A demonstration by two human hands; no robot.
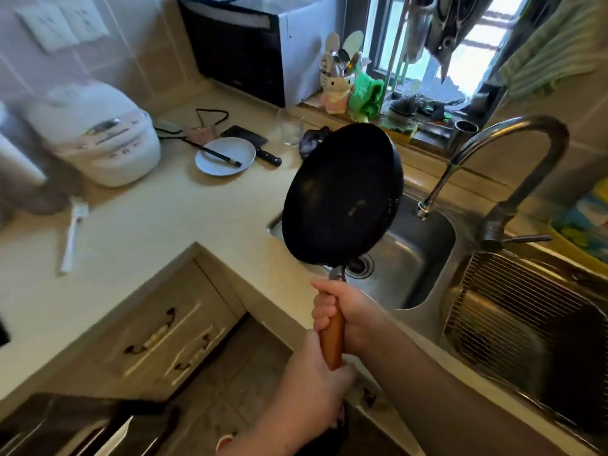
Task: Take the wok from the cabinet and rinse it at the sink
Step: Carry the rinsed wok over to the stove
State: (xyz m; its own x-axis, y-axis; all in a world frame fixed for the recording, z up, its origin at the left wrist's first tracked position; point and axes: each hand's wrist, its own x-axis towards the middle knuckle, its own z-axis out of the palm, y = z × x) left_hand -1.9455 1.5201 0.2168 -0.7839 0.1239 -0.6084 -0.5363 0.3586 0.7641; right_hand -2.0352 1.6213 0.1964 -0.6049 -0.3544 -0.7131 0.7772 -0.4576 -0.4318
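From the head view, we see both grips closed on the wok's (342, 195) wooden handle, right hand (342, 315) upper, left hand (316, 383) lower. The wok is tilted, apparently above the sink's (424, 274) left edge.

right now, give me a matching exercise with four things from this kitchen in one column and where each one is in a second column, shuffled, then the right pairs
Things:
1. wok
2. chopsticks
3. drinking glass
4. rice cooker

Places:
A. on the counter at the far left
B. lying across the white plate
C. held up by its wooden handle in both hands, above the left edge of the sink
D. standing on the counter near the windowsill

Pairs: 1-C, 2-B, 3-D, 4-A

The right hand grips higher on the handle, the left hand lower.
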